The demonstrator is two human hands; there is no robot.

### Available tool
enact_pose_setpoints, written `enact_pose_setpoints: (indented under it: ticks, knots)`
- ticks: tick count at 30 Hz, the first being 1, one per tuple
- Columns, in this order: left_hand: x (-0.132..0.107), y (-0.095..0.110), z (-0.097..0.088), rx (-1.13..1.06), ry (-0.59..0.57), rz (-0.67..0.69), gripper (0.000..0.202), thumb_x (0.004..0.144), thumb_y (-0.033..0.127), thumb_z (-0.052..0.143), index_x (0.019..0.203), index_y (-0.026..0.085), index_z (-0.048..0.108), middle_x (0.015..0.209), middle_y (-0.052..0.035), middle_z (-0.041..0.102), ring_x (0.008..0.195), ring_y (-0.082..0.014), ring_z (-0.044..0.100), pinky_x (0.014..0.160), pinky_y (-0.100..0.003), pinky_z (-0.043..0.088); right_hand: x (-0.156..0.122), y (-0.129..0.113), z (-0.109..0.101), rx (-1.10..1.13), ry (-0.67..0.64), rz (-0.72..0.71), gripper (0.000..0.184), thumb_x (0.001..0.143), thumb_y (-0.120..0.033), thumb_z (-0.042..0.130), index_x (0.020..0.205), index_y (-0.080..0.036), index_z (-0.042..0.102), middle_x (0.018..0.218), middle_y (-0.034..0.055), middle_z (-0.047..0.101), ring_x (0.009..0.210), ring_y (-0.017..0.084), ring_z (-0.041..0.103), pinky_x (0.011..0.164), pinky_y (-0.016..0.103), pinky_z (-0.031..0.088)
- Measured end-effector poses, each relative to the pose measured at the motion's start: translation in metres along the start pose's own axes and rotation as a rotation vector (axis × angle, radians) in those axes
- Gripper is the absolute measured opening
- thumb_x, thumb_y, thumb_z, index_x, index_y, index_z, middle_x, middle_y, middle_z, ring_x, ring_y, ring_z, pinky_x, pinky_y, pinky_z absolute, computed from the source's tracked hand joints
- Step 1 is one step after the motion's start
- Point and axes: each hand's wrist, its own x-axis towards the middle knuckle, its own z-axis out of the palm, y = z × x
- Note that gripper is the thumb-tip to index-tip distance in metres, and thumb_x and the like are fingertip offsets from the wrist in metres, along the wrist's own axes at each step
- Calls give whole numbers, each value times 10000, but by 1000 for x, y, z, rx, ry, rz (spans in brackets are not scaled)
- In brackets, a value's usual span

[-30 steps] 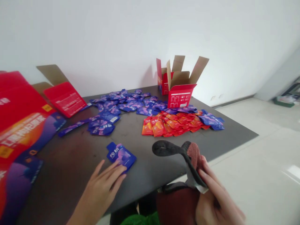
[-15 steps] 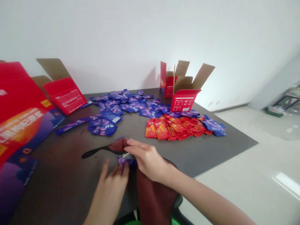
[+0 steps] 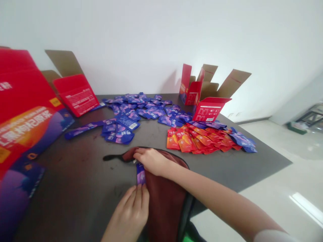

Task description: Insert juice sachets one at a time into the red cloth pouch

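Observation:
A dark red cloth bag with a black strap lies on the dark table at its near edge. My right hand is closed on the bag's upper rim. My left hand pinches the lower end of a blue-purple sachet, which stands half hidden at the bag's edge.
Several blue sachets are strewn across the far table, with several orange-red sachets to the right. An open red carton stands behind them. More red cartons and a large flat red-purple box lie at left.
The bag came up from my lap onto the table. My right hand moved onto its rim. The blue sachet went from flat on the table to half under the bag's edge.

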Motion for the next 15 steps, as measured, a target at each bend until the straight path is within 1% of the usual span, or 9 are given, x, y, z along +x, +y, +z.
enact_pose_setpoints:
  ticks: [2,4,6,8,9,10,12,14,15]
  knots:
    - [1,-1,-1,-27,-17,-23,476,690,-58,250,812,75,690,816,-140,697,730,-177,659,722,-271,542,16,14,-6,0,3,61,214,788,-46,426,944,-108,559,970,105,624,895,179,604,795,281,468]
    - [1,0,0,-69,-51,-37,474,671,-65,266,810,93,691,809,-125,700,731,-173,659,728,-273,541,17,18,-18,-6,36,100,265,752,-17,438,971,-112,554,1004,106,623,926,188,601,812,292,466]
    - [-2,3,0,-91,-66,-63,467,659,-71,279,795,102,691,800,-116,702,728,-171,658,733,-273,539,3,11,-31,12,126,126,356,754,-2,407,1067,-133,519,1137,93,576,1063,167,542,900,278,427]
    - [-6,6,-2,-100,-99,-66,457,661,-71,295,816,105,687,821,-112,702,750,-171,656,752,-270,532,-23,-6,-41,66,257,130,420,776,2,357,1147,-155,476,1258,69,498,1192,130,435,989,243,354]
    - [-9,8,-3,-104,-117,-60,454,664,-70,303,836,108,683,835,-108,702,764,-170,654,765,-268,526,-37,-16,-43,99,298,122,428,787,-3,342,1164,-160,468,1272,62,486,1211,117,414,1002,225,337]
    - [-12,9,-5,-109,-134,-46,456,667,-69,309,862,113,678,854,-103,701,783,-167,650,782,-266,519,-50,-26,-42,127,288,113,437,797,-15,340,1195,-161,445,1274,66,485,1209,114,415,997,217,343]
    - [-17,11,-7,-119,-126,6,469,669,-67,312,912,124,665,894,-89,697,822,-165,642,808,-265,506,-69,-42,-36,146,203,108,430,826,-74,360,1250,-143,388,1253,97,494,1173,131,455,954,220,392]
    - [-23,10,-5,-104,-58,58,483,669,-65,299,932,123,657,927,-87,692,852,-170,636,811,-270,503,-79,-51,-25,92,123,131,398,866,-180,371,1258,-111,369,1256,152,469,1170,177,457,943,261,410]
    - [-26,9,-3,-91,-31,85,489,670,-64,292,941,122,654,943,-88,689,865,-173,633,807,-271,503,-80,-52,-20,51,107,142,383,880,-232,365,1237,-96,389,1261,175,453,1182,199,442,956,282,400]
